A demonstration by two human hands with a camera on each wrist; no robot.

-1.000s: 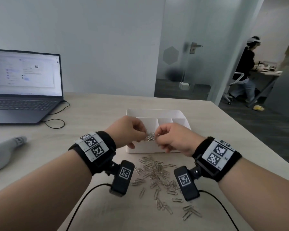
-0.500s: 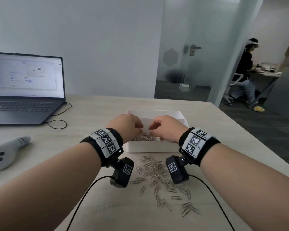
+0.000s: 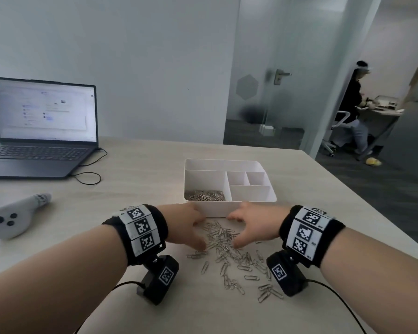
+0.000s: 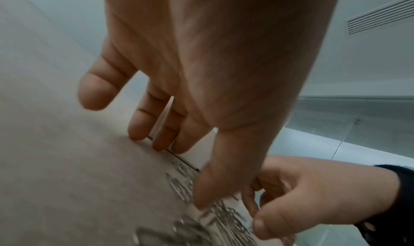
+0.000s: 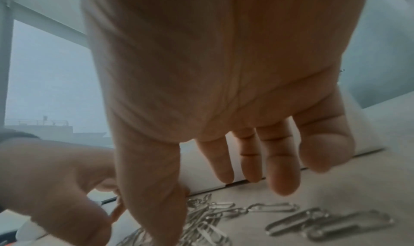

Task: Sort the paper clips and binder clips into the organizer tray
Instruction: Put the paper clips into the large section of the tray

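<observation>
A white organizer tray stands mid-table, with a heap of silver paper clips in its front left compartment. Its other compartments look bare. Loose paper clips lie scattered on the table just in front of it. My left hand and right hand are down on either side of this pile, fingers spread and fairly straight. In the left wrist view the fingertips touch the table at the tray's base. In the right wrist view the thumb reaches down among the clips. I see no binder clips.
An open laptop with a cable sits at the back left. A grey controller lies at the left. The table's right edge runs diagonally past the tray. Beyond a glass partition a person sits at a desk.
Both hands came back from above the tray's front left compartment and dropped to the loose pile. The clips they pinched a second ago are no longer in their fingers.
</observation>
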